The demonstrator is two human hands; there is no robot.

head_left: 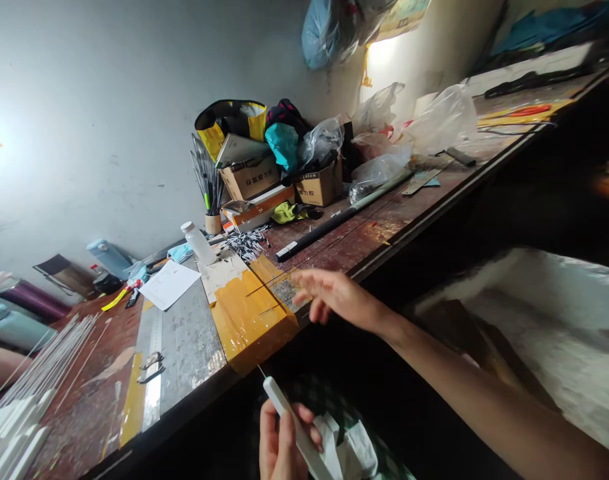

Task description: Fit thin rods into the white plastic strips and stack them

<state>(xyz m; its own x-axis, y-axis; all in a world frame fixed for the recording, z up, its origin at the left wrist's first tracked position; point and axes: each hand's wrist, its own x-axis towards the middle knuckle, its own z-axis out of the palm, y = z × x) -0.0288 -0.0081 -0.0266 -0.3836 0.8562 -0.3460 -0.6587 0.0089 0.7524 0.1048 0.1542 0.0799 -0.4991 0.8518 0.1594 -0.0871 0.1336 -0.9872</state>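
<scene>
- Your left hand (279,443) is cut off by the bottom edge; you see only fingers and thumb around the white tool (297,427), whose lower end runs out of frame.
- Your right hand (334,297) is blurred, so you cannot tell whether its fingertips touch the yellow block (249,313).
- The rods (44,363) run off the left edge.
- The print on the boxes (251,179) is too small to read.
- The top-right shelf (534,73) is blurred.
</scene>
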